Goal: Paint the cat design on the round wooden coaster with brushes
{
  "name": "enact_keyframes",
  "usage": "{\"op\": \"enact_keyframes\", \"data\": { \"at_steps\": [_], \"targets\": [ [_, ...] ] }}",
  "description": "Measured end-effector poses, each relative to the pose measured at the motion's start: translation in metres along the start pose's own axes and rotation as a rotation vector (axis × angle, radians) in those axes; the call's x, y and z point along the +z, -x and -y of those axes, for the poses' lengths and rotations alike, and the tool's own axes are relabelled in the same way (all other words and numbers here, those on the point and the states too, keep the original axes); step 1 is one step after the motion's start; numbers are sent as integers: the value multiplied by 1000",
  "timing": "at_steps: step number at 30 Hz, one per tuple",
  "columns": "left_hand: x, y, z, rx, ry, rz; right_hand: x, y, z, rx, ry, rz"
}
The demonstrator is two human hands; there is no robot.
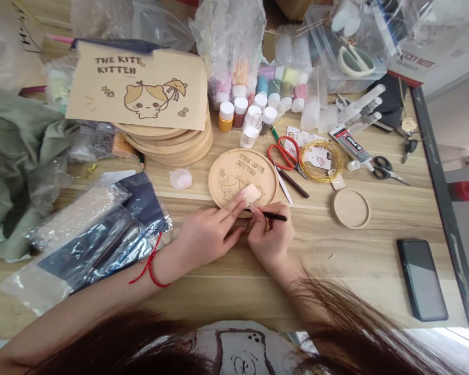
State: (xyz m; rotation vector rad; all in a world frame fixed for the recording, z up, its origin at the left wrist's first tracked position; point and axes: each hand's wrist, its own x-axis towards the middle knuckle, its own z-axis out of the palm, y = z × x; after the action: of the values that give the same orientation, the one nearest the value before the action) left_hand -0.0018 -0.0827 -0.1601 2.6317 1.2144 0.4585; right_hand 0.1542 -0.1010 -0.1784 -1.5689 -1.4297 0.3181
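Observation:
A round wooden tray (214, 179) with a raised rim lies in front of me, bearing the outlined words "THE KITE KITTEN" and line drawings. My left hand (209, 232), with a red string bracelet at its wrist, reaches over its lower edge. Its extended fingertips hold a small pale square piece (251, 194) down on the tray; what it is made of I cannot tell. My right hand (272, 234) is closed around a slim black pen-like tool (275, 215), its tip at the tray's lower rim near the left fingertips. Both hands cover part of the drawing.
Behind the tray stand several paint bottles (226, 117). A printed kitten sheet (172, 73) rests on stacked wooden discs (168, 148). Rightward lie red-handled pliers (283, 153), gold wire (322, 161), a glue tube (352, 146), scissors (385, 166), a small wooden dish (350, 208) and a phone (422, 278). Plastic packets (101, 234) lie left.

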Motion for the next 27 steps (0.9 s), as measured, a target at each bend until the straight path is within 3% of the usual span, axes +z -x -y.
{"op": "enact_keyframes", "data": {
  "at_steps": [9, 15, 21, 27],
  "targets": [
    [0, -1, 0, 21, -51, -15, -1, 0, 0, 9, 5, 11],
    [1, 0, 0, 17, -15, -44, -5, 2, -7, 126, -161, 56],
    [2, -1, 1, -6, 15, -88, -6, -3, -4, 191, -367, 14],
    [1, -3, -1, -10, -72, -36, -6, -5, -3, 221, -317, -19]
  ]
}}
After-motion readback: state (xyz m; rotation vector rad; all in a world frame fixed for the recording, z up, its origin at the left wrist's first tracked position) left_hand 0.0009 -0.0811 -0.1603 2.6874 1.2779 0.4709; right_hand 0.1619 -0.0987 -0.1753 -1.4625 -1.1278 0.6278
